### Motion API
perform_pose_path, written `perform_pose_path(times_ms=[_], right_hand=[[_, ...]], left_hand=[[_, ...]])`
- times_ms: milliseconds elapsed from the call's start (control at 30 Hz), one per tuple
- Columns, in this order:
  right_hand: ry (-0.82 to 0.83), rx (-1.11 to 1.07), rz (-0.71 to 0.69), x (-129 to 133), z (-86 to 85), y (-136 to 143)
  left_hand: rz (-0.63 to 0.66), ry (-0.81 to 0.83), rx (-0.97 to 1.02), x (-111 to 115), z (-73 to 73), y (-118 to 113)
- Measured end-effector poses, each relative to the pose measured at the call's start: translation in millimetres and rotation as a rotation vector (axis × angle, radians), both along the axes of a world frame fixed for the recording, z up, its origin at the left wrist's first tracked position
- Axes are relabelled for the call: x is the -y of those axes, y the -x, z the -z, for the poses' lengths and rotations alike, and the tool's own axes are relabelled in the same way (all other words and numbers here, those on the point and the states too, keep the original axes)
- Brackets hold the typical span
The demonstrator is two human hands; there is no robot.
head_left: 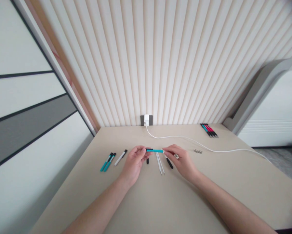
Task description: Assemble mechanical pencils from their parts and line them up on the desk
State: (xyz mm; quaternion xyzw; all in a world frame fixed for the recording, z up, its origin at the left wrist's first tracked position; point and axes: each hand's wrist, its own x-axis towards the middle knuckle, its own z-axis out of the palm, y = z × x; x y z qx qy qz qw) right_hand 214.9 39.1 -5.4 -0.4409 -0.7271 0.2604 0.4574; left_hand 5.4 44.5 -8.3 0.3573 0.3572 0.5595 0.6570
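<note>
My left hand (135, 159) is closed around the black-clip end of a teal pen barrel (157, 150), held level above the table. At the barrel's right end my right hand (179, 157) pinches a thin white piece that looks like a pen refill; the fingers hide most of it. Below and between the hands lie several white pen refills (160, 164). Black grip pieces (169, 163) rest near my right hand, and another black piece (147, 161) shows under my left fingers. To the left are two teal pen barrels (107, 162) and a white one (121, 158) with a black end.
Several small metallic pen tips (198, 151) lie to the right on the beige table (146, 201). Teal and red pens (209, 130) sit in a row at the back right. A white cable (185, 137) runs from a charger (146, 120) across the table's rear.
</note>
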Motion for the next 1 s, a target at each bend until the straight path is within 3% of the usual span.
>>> perform_pose_path(times_ms=[267, 567, 700, 767, 867, 1000], right_hand=[[-0.031, 0.001, 0.01, 0, 0.7, -1], [-0.061, -0.028, 0.027, 3, -1.3, -1], [-0.026, -0.031, 0.09, 3, -2.2, -1], [-0.029, 0.074, 0.14, 3, -3.7, -2], [-0.042, 0.4, 0.169, 4, -3.8, -3], [0.016, 0.714, 0.171, 5, 3.1, -2]], left_hand=[[0.056, -0.098, -0.139, 2, -1.4, 0], [0.136, -0.37, -0.649, 8, -1.5, 3], [0.171, -0.351, -0.621, 8, -1.1, 1], [0.155, -0.293, -0.531, 6, 0.8, 1], [0.087, -0.277, -0.51, 1, 3.6, 4], [-0.033, -0.446, -0.759, -4, 3.3, 15]])
